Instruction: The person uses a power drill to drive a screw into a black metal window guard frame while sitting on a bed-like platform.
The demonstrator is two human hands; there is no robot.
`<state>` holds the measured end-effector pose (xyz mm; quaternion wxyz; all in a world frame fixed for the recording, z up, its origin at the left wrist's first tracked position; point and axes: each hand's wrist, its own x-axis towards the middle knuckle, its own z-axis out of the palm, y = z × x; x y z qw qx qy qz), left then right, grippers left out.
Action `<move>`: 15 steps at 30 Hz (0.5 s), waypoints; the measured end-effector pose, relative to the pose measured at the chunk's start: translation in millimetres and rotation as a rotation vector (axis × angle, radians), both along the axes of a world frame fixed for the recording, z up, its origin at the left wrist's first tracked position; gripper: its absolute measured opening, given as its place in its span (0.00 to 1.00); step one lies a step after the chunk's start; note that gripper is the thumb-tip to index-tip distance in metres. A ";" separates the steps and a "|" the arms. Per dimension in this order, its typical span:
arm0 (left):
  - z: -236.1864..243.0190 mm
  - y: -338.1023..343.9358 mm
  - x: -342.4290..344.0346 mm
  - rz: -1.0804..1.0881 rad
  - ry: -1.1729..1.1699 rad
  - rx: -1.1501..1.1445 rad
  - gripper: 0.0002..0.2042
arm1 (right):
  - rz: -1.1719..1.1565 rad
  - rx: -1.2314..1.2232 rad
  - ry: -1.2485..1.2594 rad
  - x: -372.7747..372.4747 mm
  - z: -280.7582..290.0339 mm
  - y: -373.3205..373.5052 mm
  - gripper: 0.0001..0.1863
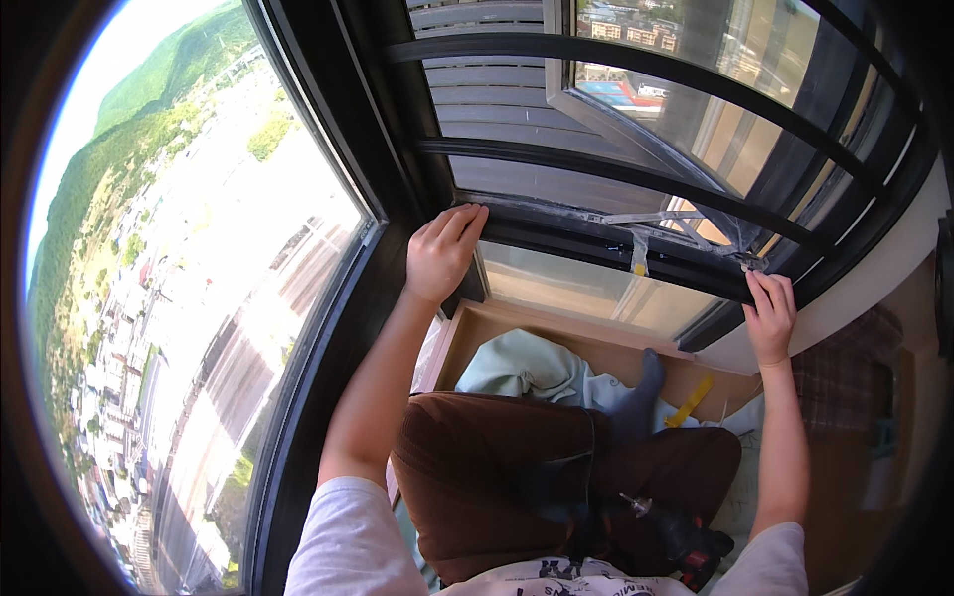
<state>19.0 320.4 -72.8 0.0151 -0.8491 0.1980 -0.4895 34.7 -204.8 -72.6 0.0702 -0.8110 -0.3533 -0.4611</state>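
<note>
Across the lower part of the opening runs a black window rail (pixel 571 236). My left hand (pixel 444 253) grips its left end near the corner, fingers bent together over the edge. At its right end my right hand (pixel 771 316) pinches the rail, close to the bracket. A metal window stay (pixel 656 217) lies along the sill just beyond the rail, folded out toward the open sash (pixel 636 124). A strip of clear tape (pixel 639 250) hangs over the rail between my hands. Whether a thin strip is also under my fingertips, I cannot tell.
Black guard bars (pixel 616 159) cross the opening above my hands. A large fixed pane (pixel 199 298) is at the left. On my lap rests a power drill (pixel 686 536). Pale green cloth (pixel 522 363) and a yellow strip (pixel 689 400) lie beyond my knees, by my socked foot (pixel 636 402).
</note>
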 end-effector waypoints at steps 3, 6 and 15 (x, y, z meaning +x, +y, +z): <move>-3.8 3.6 3.7 -0.031 -0.001 -0.033 0.20 | -0.002 0.027 0.013 -0.3 -2.4 1.4 0.33; -2.2 -0.3 8.7 -0.051 -0.002 -0.045 0.17 | -0.017 0.027 0.014 -2.8 3.2 -3.7 0.32; -5.4 -4.8 -1.6 -0.034 0.021 -0.107 0.16 | -0.086 0.039 0.120 -12.9 6.3 3.6 0.27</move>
